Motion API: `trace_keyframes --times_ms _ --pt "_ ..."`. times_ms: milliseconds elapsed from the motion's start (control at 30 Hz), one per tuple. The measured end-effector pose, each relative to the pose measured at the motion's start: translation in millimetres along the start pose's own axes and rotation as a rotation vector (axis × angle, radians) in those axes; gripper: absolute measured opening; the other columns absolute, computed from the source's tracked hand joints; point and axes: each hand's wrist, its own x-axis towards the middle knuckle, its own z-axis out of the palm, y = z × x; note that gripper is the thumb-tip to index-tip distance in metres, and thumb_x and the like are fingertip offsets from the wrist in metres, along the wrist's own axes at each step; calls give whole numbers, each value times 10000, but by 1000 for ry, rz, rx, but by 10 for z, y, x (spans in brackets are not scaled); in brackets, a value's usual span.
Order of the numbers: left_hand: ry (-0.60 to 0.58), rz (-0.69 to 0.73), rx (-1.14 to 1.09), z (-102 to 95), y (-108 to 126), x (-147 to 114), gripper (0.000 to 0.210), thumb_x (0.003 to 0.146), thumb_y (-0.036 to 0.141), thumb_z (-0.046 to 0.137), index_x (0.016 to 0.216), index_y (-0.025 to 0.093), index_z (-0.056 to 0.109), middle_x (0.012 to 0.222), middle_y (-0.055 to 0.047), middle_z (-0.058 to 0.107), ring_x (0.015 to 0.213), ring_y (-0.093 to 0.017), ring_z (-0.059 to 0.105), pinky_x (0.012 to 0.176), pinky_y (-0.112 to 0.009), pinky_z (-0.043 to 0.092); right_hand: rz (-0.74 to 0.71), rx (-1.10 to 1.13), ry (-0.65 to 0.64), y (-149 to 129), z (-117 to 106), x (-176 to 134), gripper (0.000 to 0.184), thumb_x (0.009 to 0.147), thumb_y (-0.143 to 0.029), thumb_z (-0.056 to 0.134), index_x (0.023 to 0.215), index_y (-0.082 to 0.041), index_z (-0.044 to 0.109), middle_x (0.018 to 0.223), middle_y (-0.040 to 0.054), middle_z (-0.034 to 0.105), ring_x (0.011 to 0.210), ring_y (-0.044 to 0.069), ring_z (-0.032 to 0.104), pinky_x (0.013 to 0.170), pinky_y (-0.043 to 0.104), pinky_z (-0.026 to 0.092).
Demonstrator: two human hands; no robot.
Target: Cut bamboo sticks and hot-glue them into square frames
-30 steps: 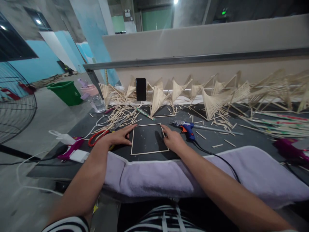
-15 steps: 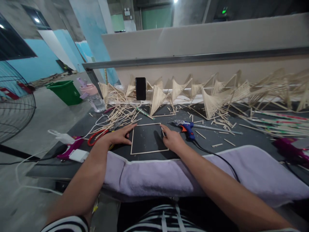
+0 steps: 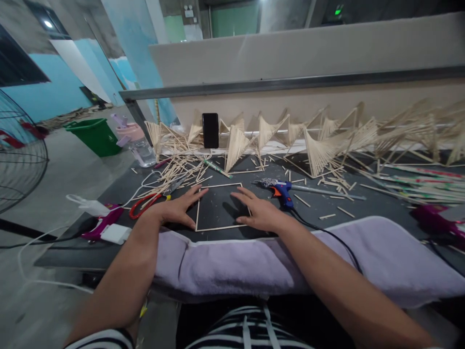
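Note:
A square frame of thin wooden sticks (image 3: 218,228) lies flat on the dark table (image 3: 214,206). My left hand (image 3: 183,207) rests at the frame's left side, fingers spread, thumb near the lower left corner and fingertips by the upper left one. Over the right side is my right hand (image 3: 257,209), fingers apart and reaching inward across that stick; whether it touches the stick I cannot tell. Neither hand grips anything. Right of my right hand lies a blue glue gun (image 3: 284,195) with a glue stick in its back. Red-handled scissors (image 3: 147,203) lie beside my left hand.
Twisted stick models (image 3: 238,145) line the back of the table, with a phone (image 3: 210,131) standing among them. Loose sticks (image 3: 178,169) are heaped at the left. A lilac towel (image 3: 236,266) covers the front edge. A black cord (image 3: 334,235) crosses it. A plastic jug (image 3: 140,145) stands at the back left.
My right hand's fingers have spread and shifted left over the frame's inside. My left hand has opened wider, its thumb moving down toward the lower left corner. The frame stays in place.

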Motion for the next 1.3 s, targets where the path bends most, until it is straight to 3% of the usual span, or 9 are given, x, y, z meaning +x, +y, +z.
trace_keyframes --times_ms 67,233,867,967,1067,1133,1233,1300 --pt "-8 -11 28 12 8 16 1152 571 499 731 1420 276 -15 1483 -94 -162 1345 -357 -43 1078 -460 124 -6 -47 -56 -32 -20 -27 796 690 -391 642 1377 -355 241 1492 39 114 1156 260 485 883 372 429" --pt "-6 -10 77 19 19 28 1140 581 528 712 1422 270 -13 1487 -98 -142 1346 -351 -41 1083 -455 118 -1 -106 -88 -45 -5 -11 798 703 -423 636 1383 -354 226 1486 47 142 1148 280 490 882 384 427" --pt "-20 1 81 15 15 30 1095 607 511 700 1421 277 6 1493 -88 -111 1350 -339 -15 1081 -460 124 -16 -83 -91 -31 11 -4 799 708 -416 626 1388 -350 211 1473 40 199 1166 265 474 913 389 403" --pt "-10 -5 8 -23 21 -4 1048 622 478 699 1421 291 46 1500 -70 -76 1351 -334 33 1070 -440 181 -62 -14 -65 20 9 5 764 724 -419 611 1385 -323 240 1467 50 216 1201 259 437 935 396 390" --pt "52 -10 -148 -59 -1 -46 913 690 435 646 1418 300 111 1503 -64 35 1264 -296 313 959 -347 373 -141 97 44 98 2 37 644 781 -381 560 1361 -236 321 1421 87 311 1250 224 372 981 370 351" --pt "93 -25 -248 -77 -30 -53 834 721 405 607 1414 286 158 1455 -78 239 1075 -231 497 835 -298 448 -150 152 157 151 1 70 556 799 -315 542 1318 -179 395 1350 115 409 1234 205 386 986 354 346" --pt "215 -99 -247 -129 -68 3 719 731 390 564 1379 223 300 1208 -70 549 874 -180 568 751 -286 464 -50 189 313 212 9 124 438 790 -211 532 1222 -147 503 1201 123 548 1090 188 511 911 331 409" --pt "313 -186 -103 -193 -65 93 603 738 390 533 1300 190 444 1114 -54 612 880 -187 577 769 -281 455 32 182 383 238 18 151 371 782 -159 511 1149 -152 565 1071 100 622 972 174 568 855 308 435"
